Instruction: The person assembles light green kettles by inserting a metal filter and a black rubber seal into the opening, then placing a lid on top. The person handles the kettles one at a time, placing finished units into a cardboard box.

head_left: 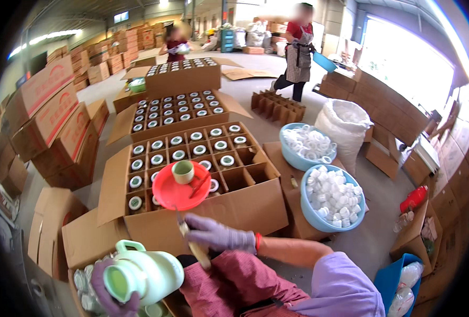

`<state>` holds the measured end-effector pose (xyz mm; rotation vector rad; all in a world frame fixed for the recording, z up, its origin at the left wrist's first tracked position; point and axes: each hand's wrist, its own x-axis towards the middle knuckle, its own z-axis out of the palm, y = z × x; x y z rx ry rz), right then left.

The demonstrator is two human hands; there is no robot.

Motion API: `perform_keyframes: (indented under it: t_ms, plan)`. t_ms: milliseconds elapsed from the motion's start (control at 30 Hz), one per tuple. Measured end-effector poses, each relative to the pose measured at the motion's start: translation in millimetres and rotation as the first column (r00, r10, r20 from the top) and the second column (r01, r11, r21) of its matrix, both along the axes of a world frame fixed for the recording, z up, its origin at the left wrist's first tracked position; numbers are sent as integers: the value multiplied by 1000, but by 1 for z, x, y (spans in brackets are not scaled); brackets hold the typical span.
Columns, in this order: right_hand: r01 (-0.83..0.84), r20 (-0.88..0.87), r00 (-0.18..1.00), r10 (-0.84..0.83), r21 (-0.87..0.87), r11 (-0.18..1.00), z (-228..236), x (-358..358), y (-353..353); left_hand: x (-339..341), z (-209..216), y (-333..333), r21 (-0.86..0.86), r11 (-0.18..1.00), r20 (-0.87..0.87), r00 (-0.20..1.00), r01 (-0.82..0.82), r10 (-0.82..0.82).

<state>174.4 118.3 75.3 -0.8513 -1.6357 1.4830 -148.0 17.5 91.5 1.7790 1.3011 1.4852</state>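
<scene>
My left hand (119, 305), in a purple glove, is wrapped round the open green end of a mint-green vacuum jug (158, 272). The jug lies tilted on its side at the lower left, handle up. In my right hand (221, 235), in a lilac glove with a red band at the wrist, is a tool with a pale handle (198, 252) and thin dark tip; its exact kind is unclear. Just beyond that tip a red plate (166, 196) rests on the divided carton (208, 214), holding a green cup (183, 172) and a red-handled item (200, 185).
White-topped items fill most carton cells; several front-right cells are bare. Blue basins hold white rings (308, 142) and white caps (334, 198). A white sack (343, 127) stands behind. An opened box (86, 238) sits beneath the jug. Two people work farther back, one carrying a blue basin (324, 62).
</scene>
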Motion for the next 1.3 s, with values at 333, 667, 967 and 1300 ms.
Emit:
perform_keyframes:
  t_ms: [333,667,967,1300]
  plan:
    - [256,-156,956,-249,29,966,-70,53,-38,124,22,21,-338,874,365,905,349,-220]
    - [55,234,964,-127,291,955,81,97,-77,143,50,40,83,957,-446,869,278,-213]
    - [-266,674,493,-550,719,642,65,87,-76,185,47,42,321,934,-764,625,157,158]
    - [7,463,885,-49,92,996,14,70,-77,183,-9,44,596,798,-697,550,90,459]
